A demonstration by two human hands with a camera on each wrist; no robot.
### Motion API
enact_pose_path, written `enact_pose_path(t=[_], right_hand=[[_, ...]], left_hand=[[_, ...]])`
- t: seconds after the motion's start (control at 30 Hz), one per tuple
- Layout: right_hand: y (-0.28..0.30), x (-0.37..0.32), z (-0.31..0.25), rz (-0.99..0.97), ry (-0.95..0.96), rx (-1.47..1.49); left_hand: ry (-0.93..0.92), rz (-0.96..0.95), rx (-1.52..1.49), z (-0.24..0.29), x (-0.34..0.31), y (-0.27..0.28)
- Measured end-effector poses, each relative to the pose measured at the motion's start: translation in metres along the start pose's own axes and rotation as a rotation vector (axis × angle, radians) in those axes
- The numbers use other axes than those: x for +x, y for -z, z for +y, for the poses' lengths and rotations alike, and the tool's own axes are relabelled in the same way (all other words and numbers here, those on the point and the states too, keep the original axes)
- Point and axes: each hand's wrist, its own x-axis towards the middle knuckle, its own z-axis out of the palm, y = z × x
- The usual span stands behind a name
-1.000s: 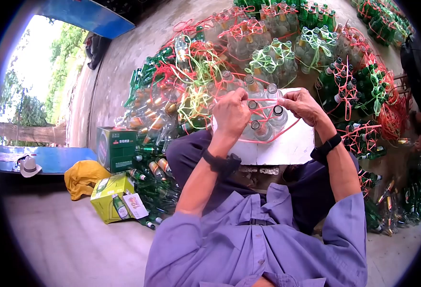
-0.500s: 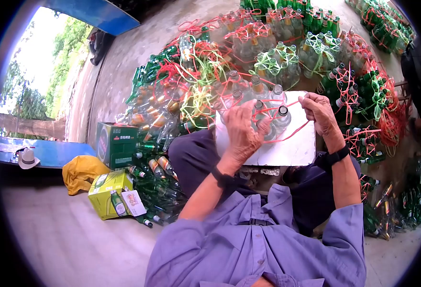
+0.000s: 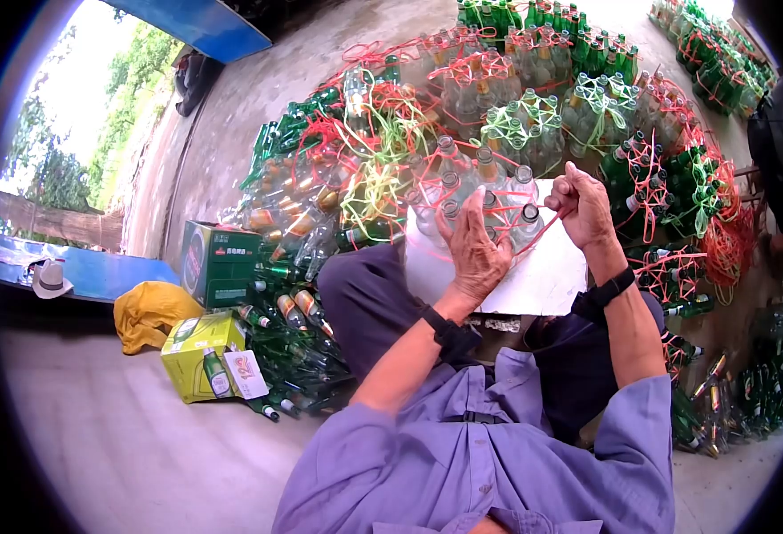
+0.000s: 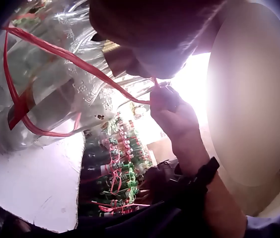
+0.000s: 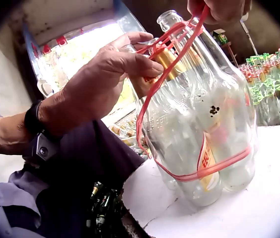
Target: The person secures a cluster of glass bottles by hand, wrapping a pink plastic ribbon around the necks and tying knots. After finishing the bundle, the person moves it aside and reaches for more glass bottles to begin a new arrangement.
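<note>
A cluster of clear glass bottles [image 5: 229,119] stands upright on a white board [image 3: 534,289] at the person's lap. Red plastic strap [image 5: 199,174] runs round their lower bodies and also crosses up among the necks. In the right wrist view, the left hand [image 5: 98,74] holds a gold-foiled bottle neck between thumb and fingers. To the right of the cluster, the raised right hand [image 3: 585,209] pinches the strap, which stretches taut back to the bottles. The left wrist view has the left hand [image 4: 155,29] dark and close up, with the right hand [image 4: 175,114] beyond it.
Strapped bundles of clear and green bottles [image 3: 601,102] crowd the floor ahead and to the right. Loose bottles lie at left beside a green carton [image 3: 222,267], a yellow-green box [image 3: 205,356] and a yellow cloth [image 3: 153,316]. Tangled strap [image 3: 383,200] hangs over bottles.
The left hand has let go of the strap near the necks and come down onto the bottle necks. The right hand has drawn the strap out to the right and up.
</note>
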Motion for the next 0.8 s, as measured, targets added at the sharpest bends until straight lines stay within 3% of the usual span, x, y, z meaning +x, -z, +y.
enact_pose_path(t=[0.13,0.27,0.33,0.47,0.6,0.8], right_hand=[[0.001,-0.002,0.001,-0.021,-0.051,0.007],[-0.012,-0.016,0.004,-0.037,-0.074,-0.054],[-0.017,-0.023,0.012,-0.071,-0.085,-0.058],[-0.024,-0.029,0.029,-0.16,-0.164,-0.1],[-0.029,-0.026,0.032,-0.221,-0.154,-0.167],[-0.028,-0.028,0.035,-0.21,-0.171,-0.201]], left_hand=[[-0.031,-0.015,-0.043,-0.019,0.003,0.008],[-0.159,-0.17,-0.155,-0.053,0.026,0.04],[-0.263,-0.366,-0.172,-0.073,0.042,0.058],[-0.292,-0.501,-0.092,-0.096,0.059,0.086],[-0.199,-0.526,-0.151,-0.099,0.054,0.083],[-0.19,-0.45,0.026,-0.077,0.044,0.082]])
